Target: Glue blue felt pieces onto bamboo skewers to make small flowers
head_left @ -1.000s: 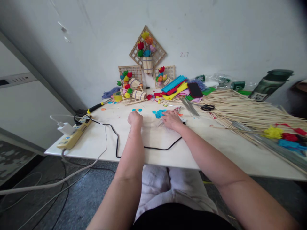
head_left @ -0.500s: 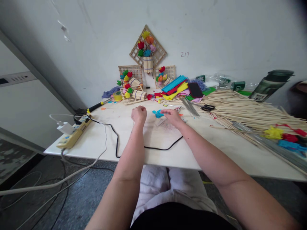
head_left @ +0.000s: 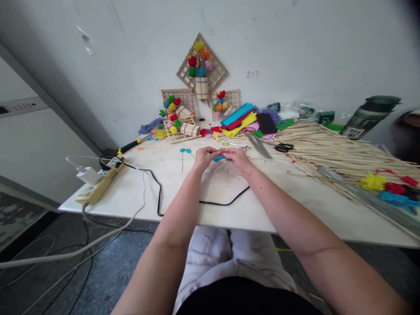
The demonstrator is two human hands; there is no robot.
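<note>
My left hand (head_left: pixel 205 158) and my right hand (head_left: pixel 236 158) meet over the table with their fingertips pinched close together. Whatever they pinch is too small and too hidden to name. Just under and between them lie blue pieces (head_left: pixel 218 159), partly covered by the fingers. To the left of my left hand, two small blue petal shapes (head_left: pixel 182 150) rest on the tabletop, at least one with a thin stem. A pale thin strip (head_left: pixel 223 166) shows below my right hand.
Black cable (head_left: pixel 226 204) crosses the table in front of the hands. Scissors (head_left: pixel 284 148), a phone (head_left: pixel 266 123) and many thin wooden sticks (head_left: pixel 331 146) lie right. Lattice panels with colourful flowers (head_left: pixel 202 61) stand at the back. A power strip (head_left: pixel 98 186) sits left.
My left hand has moved right to meet my right hand, uncovering the blue petal shapes on the table. The right hand has shifted only slightly.
</note>
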